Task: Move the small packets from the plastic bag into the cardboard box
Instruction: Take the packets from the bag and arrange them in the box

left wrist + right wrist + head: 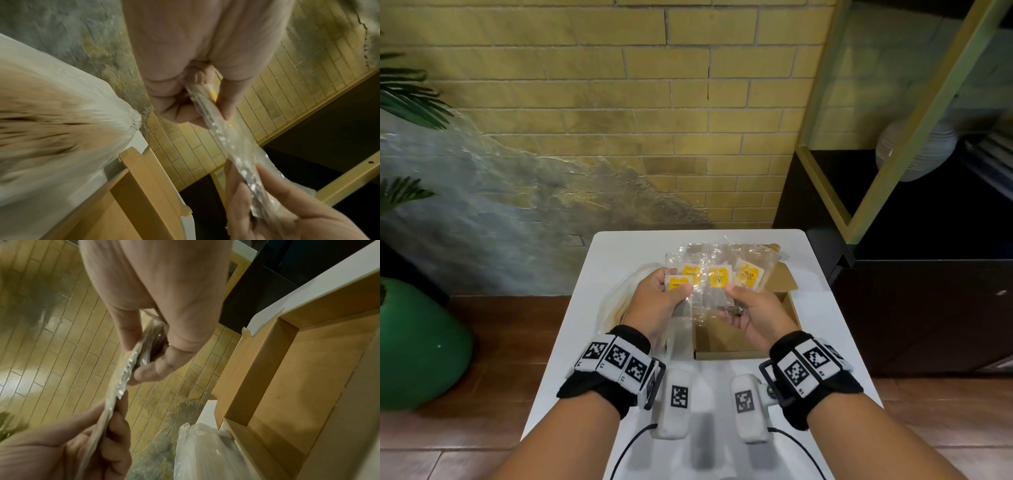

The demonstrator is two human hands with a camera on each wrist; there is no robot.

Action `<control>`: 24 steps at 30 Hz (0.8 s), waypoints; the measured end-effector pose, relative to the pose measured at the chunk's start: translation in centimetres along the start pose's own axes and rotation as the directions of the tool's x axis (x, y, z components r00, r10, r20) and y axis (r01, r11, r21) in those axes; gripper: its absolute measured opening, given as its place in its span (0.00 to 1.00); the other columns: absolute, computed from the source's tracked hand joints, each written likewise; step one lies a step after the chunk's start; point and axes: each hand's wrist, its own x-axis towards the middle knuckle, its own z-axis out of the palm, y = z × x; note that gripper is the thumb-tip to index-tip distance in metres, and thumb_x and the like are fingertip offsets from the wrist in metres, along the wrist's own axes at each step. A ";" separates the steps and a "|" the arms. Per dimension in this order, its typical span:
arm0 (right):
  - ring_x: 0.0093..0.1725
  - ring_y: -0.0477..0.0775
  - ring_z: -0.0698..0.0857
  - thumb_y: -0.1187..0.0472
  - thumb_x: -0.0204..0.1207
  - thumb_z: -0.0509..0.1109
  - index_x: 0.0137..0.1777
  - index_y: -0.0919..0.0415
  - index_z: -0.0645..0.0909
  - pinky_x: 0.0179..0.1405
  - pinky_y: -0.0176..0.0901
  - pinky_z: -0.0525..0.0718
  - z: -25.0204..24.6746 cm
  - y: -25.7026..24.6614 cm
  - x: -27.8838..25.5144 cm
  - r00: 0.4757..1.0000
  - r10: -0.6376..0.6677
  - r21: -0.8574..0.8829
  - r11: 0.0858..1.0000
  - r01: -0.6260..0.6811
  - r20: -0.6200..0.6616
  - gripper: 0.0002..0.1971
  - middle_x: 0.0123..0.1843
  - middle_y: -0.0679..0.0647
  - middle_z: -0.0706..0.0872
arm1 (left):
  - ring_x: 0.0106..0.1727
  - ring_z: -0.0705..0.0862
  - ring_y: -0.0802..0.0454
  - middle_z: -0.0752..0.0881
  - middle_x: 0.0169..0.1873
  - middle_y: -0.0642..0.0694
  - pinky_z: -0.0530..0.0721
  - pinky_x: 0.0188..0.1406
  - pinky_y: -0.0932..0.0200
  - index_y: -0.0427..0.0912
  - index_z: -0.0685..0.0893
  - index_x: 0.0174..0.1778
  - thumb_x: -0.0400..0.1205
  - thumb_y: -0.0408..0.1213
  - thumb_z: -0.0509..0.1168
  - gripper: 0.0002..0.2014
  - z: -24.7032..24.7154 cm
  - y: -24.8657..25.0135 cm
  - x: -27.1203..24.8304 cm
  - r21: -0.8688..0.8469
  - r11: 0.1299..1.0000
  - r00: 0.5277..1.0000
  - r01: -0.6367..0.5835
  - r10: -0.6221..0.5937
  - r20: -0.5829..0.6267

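Several small clear packets with yellow labels (717,278) are fanned out in the air above the open cardboard box (722,354). My left hand (678,288) pinches the fan's left side with its thumb on top, and my right hand (729,302) pinches the right side. The left wrist view has the left fingers (224,105) clamped on the packets (232,138). In the right wrist view the right hand (144,360) grips the packets' edge (123,379), and the brown box (298,369) shows no packets in its visible part. The crumpled plastic bag (619,298) lies left of the box.
The box and bag sit on a small white table (825,342) against a brick wall. A green vase (414,342) stands on the floor to the left, and a black cabinet (928,308) stands close on the right.
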 end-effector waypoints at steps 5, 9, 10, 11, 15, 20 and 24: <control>0.33 0.50 0.85 0.69 0.79 0.65 0.50 0.63 0.77 0.24 0.34 0.84 -0.4 0.0 0.2 1.000 -0.016 -0.006 1.000 0.015 -0.023 0.03 0.42 0.57 0.85 | 0.37 0.84 0.50 0.84 0.46 0.39 0.86 0.33 0.62 0.46 0.72 0.58 0.78 0.32 0.67 0.15 -1.8 -0.7 0.8 0.088 0.996 0.985 0.005 0.011 -0.172; 0.36 0.50 0.85 0.68 0.79 0.65 0.53 0.62 0.77 0.25 0.34 0.84 -0.6 0.4 0.4 1.000 -0.017 -0.037 0.999 0.016 -0.026 0.05 0.46 0.58 0.85 | 0.35 0.81 0.50 0.82 0.42 0.42 0.80 0.33 0.59 0.46 0.67 0.57 0.75 0.29 0.70 0.21 -3.5 -2.1 1.1 0.180 0.983 0.947 0.037 0.023 -0.320; 0.38 0.51 0.83 0.68 0.79 0.65 0.53 0.62 0.77 0.26 0.34 0.85 -0.6 0.5 0.5 1.000 -0.016 -0.046 0.999 0.014 -0.027 0.05 0.47 0.58 0.84 | 0.34 0.79 0.49 0.81 0.39 0.44 0.78 0.33 0.59 0.45 0.68 0.56 0.75 0.27 0.69 0.20 -3.8 -2.5 1.1 0.218 0.975 0.940 0.052 0.026 -0.340; 0.38 0.51 0.82 0.68 0.79 0.66 0.53 0.62 0.77 0.28 0.35 0.84 -0.7 0.6 0.5 0.999 -0.013 -0.061 0.998 0.011 -0.029 0.05 0.46 0.58 0.83 | 0.36 0.80 0.47 0.80 0.39 0.44 0.78 0.35 0.58 0.44 0.69 0.55 0.75 0.27 0.69 0.18 -4.2 -2.9 1.1 0.255 0.964 0.935 0.072 0.023 -0.353; 0.36 0.50 0.80 0.67 0.79 0.66 0.48 0.60 0.78 0.34 0.39 0.80 -0.7 1.0 0.5 0.999 -0.005 -0.124 0.992 0.000 -0.040 0.02 0.41 0.55 0.82 | 0.41 0.80 0.43 0.82 0.40 0.43 0.77 0.40 0.58 0.40 0.81 0.46 0.76 0.29 0.66 0.04 -5.2 -4.5 1.4 0.500 0.840 0.930 0.212 -0.015 -0.368; 0.37 0.51 0.79 0.68 0.79 0.65 0.45 0.59 0.79 0.36 0.40 0.79 -0.9 1.1 0.4 0.999 -0.003 -0.158 0.987 -0.005 -0.049 0.04 0.41 0.55 0.82 | 0.57 0.83 0.40 0.85 0.57 0.39 0.80 0.60 0.52 0.38 0.84 0.59 0.76 0.34 0.69 0.15 -5.3 -5.3 1.4 0.460 0.846 0.919 0.271 -0.086 -0.385; 0.38 0.50 0.77 0.69 0.79 0.65 0.47 0.59 0.78 0.34 0.38 0.79 -1.1 1.2 0.5 0.998 -0.012 -0.158 0.987 0.003 -0.058 0.04 0.44 0.55 0.81 | 0.69 0.76 0.42 0.78 0.68 0.40 0.71 0.69 0.54 0.36 0.78 0.69 0.78 0.32 0.67 0.21 -5.0 -4.1 0.9 0.547 0.825 0.909 0.138 0.114 -0.401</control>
